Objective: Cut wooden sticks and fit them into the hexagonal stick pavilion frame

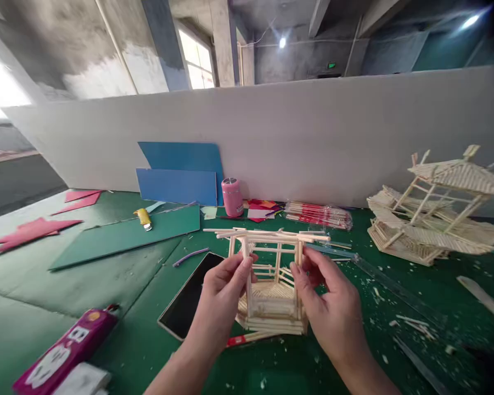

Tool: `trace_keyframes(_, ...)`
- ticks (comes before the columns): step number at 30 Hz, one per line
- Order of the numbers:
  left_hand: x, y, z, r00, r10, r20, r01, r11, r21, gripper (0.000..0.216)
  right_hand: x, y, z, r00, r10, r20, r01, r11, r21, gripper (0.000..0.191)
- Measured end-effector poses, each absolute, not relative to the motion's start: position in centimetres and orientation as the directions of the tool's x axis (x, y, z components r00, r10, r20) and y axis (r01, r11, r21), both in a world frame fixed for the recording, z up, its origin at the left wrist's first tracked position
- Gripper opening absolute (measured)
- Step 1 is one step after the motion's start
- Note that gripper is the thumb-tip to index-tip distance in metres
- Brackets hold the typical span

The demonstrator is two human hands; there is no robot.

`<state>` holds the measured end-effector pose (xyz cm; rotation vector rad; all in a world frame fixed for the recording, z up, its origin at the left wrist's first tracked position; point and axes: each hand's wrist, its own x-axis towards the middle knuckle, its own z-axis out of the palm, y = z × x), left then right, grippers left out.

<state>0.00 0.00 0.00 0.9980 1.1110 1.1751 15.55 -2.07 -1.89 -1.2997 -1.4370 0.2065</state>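
A small pavilion model of pale wooden sticks (pixel 278 323) stands upright in front of me, with a slatted floor, posts, low railings and sticks laid across its top. The fingers of my left hand (pixel 222 296) pinch its front left post. My right hand (pixel 331 302) closes on the front right post with thumb and fingertips. Behind the model's left side lies a dark tablet-like slab (pixel 185 299), partly covered by my left hand. A red-marked stick (pixel 241 340) lies under the model's front edge.
A larger stick pavilion (pixel 432 219) stands at right. Behind are a pink can-shaped bottle (pixel 232 198), bagged sticks (pixel 316 214) and blue boards (pixel 177 185). A yellow cutter (pixel 143 218) rests on a green board (pixel 127 236). A purple pouch (pixel 68 351) lies front left; scraps litter the right.
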Motion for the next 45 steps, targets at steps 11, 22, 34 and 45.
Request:
trace_keyframes(11, 0.2, -0.4, 0.0, -0.017, 1.000, -0.025, 0.034, 0.026, 0.999, 0.029, 15.3, -2.0, -2.3, 0.165, 0.640, 0.750, 0.724, 0.438, -0.533, 0.023)
trace_keyframes(22, 0.5, -0.7, 0.2, -0.010, 0.999, 0.039, 0.093, -0.038, 0.995, 0.027, 15.4, -2.3, -2.4, 0.148, 0.631, 0.762, 0.750, 0.431, -0.502, 0.025)
trace_keyframes(34, 0.2, -1.1, -0.8, 0.054, 0.964, 0.260, 0.277, -0.265, 0.924, 0.022, 15.2, -2.7, -2.2, 0.230, 0.680, 0.696, 0.671, 0.406, -0.620, 0.022)
trace_keyframes(45, 0.3, -1.2, -1.0, 0.006, 0.952, 0.307, 0.283, -0.296, 0.912, 0.019, 15.0, -3.1, -2.5, 0.262, 0.698, 0.667, 0.677, 0.359, -0.642, 0.023)
